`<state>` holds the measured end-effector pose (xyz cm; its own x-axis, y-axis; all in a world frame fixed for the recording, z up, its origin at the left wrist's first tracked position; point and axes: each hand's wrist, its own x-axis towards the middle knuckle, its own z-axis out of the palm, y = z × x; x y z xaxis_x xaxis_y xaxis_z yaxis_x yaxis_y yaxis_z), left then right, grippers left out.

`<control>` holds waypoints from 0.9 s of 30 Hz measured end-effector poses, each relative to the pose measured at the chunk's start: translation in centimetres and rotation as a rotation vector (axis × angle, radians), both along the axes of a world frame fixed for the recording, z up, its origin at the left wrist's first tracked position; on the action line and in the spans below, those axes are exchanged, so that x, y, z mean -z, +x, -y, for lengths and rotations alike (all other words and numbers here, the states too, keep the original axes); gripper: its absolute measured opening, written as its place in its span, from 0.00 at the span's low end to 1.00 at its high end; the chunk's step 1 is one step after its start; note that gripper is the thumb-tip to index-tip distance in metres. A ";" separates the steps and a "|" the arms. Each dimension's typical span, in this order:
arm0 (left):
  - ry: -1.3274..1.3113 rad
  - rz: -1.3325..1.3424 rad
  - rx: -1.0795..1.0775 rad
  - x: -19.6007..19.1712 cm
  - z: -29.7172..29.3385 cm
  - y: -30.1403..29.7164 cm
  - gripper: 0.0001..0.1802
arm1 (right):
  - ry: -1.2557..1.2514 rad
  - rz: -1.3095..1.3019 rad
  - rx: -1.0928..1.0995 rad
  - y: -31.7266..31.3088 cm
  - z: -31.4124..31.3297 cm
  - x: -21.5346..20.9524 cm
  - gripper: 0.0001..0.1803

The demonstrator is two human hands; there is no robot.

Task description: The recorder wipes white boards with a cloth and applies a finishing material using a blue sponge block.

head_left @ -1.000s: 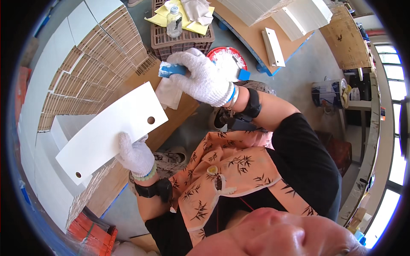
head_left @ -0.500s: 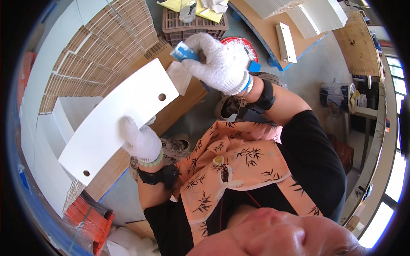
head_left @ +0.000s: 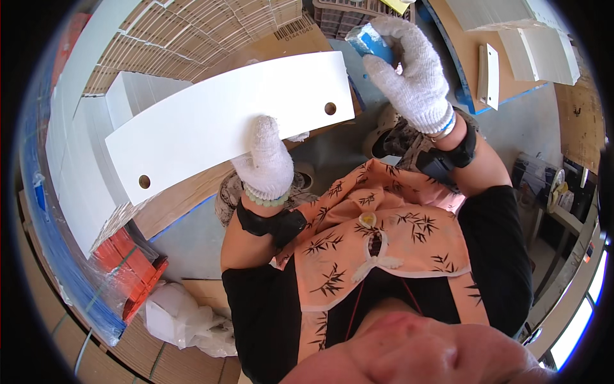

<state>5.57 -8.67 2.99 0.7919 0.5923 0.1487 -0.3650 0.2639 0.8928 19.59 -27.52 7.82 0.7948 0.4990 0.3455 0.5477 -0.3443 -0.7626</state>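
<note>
A white, slightly curved panel with a round hole near each end is in my left hand, which wears a white knit glove. My left thumb presses on its face, and the other fingers are mostly hidden behind it. To the right, in another white glove, my right hand grips a small blue block smeared with white between thumb and fingers. The block is apart from the panel, beyond its right end.
Cardboard-coloured and white pieces are stacked closely at the far left. A brown plastic crate stands at the back. On the right-hand table lie a small white panel and white stacks. Clear plastic wrap lies lower left.
The panel lies more level across the view, its right end farther right. Both hands appear farther right, partly because the whole view has shifted. Each hand keeps its hold.
</note>
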 end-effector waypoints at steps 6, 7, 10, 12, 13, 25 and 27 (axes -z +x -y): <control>-0.048 -0.054 -0.114 0.8 -0.5 -0.3 0.30 | -0.047 -0.016 -0.027 -0.1 0.0 -0.1 0.22; -0.054 -0.062 -0.079 0.9 -0.5 -0.5 0.31 | -0.047 -0.018 -0.025 0.0 -0.1 0.0 0.22; -0.136 -0.001 -0.035 0.6 -0.2 -0.5 0.32 | 0.024 0.014 -0.059 0.2 -0.3 0.4 0.22; -0.212 0.068 -0.028 0.6 -0.2 -0.5 0.32 | 0.043 -0.039 -0.073 0.1 -0.2 0.6 0.21; -0.158 0.067 0.018 0.8 -0.6 -0.6 0.33 | 0.042 -0.041 -0.073 0.0 -0.3 0.5 0.21; -0.008 -0.043 -0.094 0.1 -0.3 0.3 0.39 | 0.027 -0.081 -0.098 -0.2 -0.1 0.1 0.22; -0.026 -0.004 -0.081 0.0 -0.2 0.3 0.40 | -0.049 -0.001 -0.074 -0.1 -0.2 0.0 0.22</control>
